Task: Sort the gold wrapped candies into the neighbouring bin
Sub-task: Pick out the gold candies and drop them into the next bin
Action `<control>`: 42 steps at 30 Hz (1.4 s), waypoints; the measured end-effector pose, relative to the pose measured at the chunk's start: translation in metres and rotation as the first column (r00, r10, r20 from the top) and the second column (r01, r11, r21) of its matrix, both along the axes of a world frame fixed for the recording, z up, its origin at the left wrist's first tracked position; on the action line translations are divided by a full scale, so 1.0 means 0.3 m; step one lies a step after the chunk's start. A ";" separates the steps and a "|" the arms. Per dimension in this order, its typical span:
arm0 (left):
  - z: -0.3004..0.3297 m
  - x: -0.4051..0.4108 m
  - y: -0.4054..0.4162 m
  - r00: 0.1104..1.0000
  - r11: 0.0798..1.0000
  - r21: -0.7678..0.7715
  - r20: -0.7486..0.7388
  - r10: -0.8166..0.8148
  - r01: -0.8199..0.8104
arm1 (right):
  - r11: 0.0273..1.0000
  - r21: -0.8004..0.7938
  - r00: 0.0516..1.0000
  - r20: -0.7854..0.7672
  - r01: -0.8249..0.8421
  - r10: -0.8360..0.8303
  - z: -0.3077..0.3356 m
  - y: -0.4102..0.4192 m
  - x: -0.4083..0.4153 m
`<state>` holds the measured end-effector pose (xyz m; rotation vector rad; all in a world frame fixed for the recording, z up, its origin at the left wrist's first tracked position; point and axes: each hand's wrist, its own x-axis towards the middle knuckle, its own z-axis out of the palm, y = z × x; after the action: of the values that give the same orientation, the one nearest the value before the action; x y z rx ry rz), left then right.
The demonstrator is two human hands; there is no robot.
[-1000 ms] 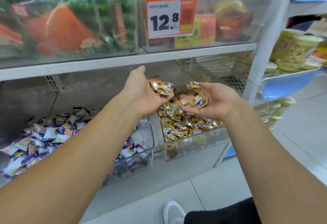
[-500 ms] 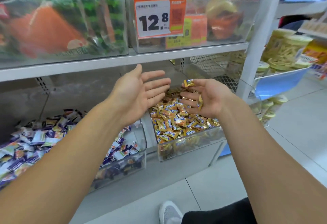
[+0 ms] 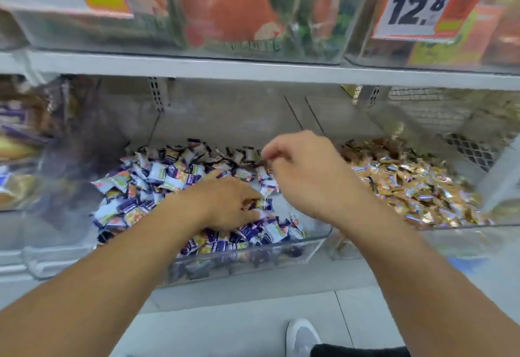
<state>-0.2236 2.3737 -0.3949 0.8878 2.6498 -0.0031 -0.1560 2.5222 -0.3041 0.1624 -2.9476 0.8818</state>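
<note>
Digging low in the frame's centre, the left hand (image 3: pixel 228 204) pinches a gold wrapped candy (image 3: pixel 260 204) in the purple-candy bin (image 3: pixel 239 255); above it, the right hand (image 3: pixel 306 176) curls on something blurred. Right of frame, the neighbouring bin (image 3: pixel 461 232) brims with gold; any strays remaining look few.

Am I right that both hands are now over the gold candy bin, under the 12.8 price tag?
No. The head view shows the left hand and right hand over the purple-and-white candy bin; the gold candy bin beside it sits under the 12.8 tag.
</note>
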 end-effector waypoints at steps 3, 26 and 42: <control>0.013 -0.038 -0.073 0.999 0.999 -0.029 0.004 0.043 -0.042 | 0.927 0.357 0.888 0.455 -0.112 -0.069 -0.053 -0.077 -0.061; 0.047 -0.029 -0.207 0.968 0.923 0.303 -0.007 0.250 -0.236 | 0.871 0.451 0.868 0.492 -0.194 -0.061 -0.120 -0.081 -0.226; 0.080 -0.054 -0.250 0.970 0.968 0.072 0.060 0.237 -0.241 | 0.904 0.390 0.945 0.325 -0.178 0.046 -0.309 -0.150 -0.302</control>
<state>-0.2398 2.2987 -0.3708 0.5772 2.7069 0.1828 -0.2465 2.4773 -0.3968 0.2373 -3.4177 0.2887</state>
